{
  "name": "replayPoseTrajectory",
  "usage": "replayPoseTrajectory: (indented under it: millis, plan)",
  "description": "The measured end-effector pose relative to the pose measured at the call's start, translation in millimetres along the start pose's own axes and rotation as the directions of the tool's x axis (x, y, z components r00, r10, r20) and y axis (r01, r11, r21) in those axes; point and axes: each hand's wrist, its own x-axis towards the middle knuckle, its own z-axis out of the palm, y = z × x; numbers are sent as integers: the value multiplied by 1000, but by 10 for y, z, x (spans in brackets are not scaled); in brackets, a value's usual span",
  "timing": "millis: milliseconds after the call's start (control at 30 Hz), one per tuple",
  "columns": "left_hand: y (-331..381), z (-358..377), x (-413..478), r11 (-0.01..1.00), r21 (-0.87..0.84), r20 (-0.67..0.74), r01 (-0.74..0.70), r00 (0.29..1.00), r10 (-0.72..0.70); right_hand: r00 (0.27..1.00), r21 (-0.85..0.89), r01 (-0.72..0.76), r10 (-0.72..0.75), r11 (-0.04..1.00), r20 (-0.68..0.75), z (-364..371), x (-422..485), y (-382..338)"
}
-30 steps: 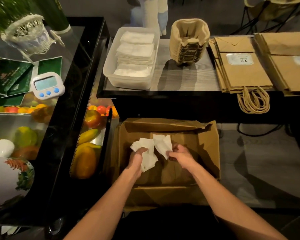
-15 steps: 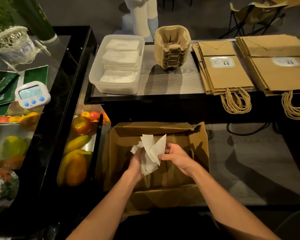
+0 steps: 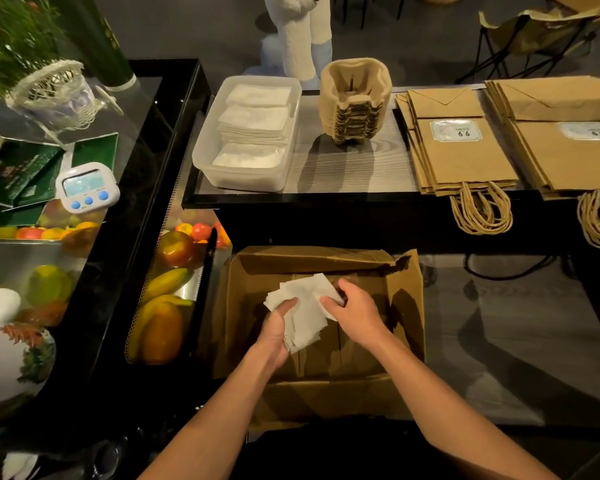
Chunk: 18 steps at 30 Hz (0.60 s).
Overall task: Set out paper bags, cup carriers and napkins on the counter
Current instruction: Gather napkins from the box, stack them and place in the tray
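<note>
Gripping a fanned wad of napkins [image 3: 307, 308] over the box [image 3: 406, 292], below the counter [image 3: 347, 171]: clamped in left hand [image 3: 277, 329], pinched by right hand [image 3: 358, 313]. Risks shedding loose sheets on lifting toward the tub [image 3: 201, 157], given so uneven a stack.

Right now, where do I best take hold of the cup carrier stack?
Low on both side walls of the cup carrier stack, coming from the near edge: the carriers only nest, so a top grip would likely lift only some.
</note>
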Motion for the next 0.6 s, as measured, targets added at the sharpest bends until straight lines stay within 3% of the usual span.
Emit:
replayPoseTrajectory:
  millis: [100, 200, 300, 500, 600]
  plan:
    - [-8, 20, -7, 1000, 9, 7, 22, 1000, -22, 998, 203, -25, 14, 979, 59, -30, 11, -2]
    - [-13, 57, -14, 999, 25, -1, 28, 1000, -28, 994, 290, -30, -1, 957, 105, -21, 25, 24]
    - [-29, 91, -13, 998, 42, 4, 36, 999, -36, 989, 275, 1, -41, 961, 140, -17, -2, 46]
    - [-86, 154, -10, 998, 54, 36, -27, 999, 25, 1000, 301, 12, -19, 954, 21, -58, -37, 109]
    - [-90, 196, -1, 996, 82, 26, -38, 999, 36, 998, 374, -29, 4, 927, 68, -119, -28, 121]
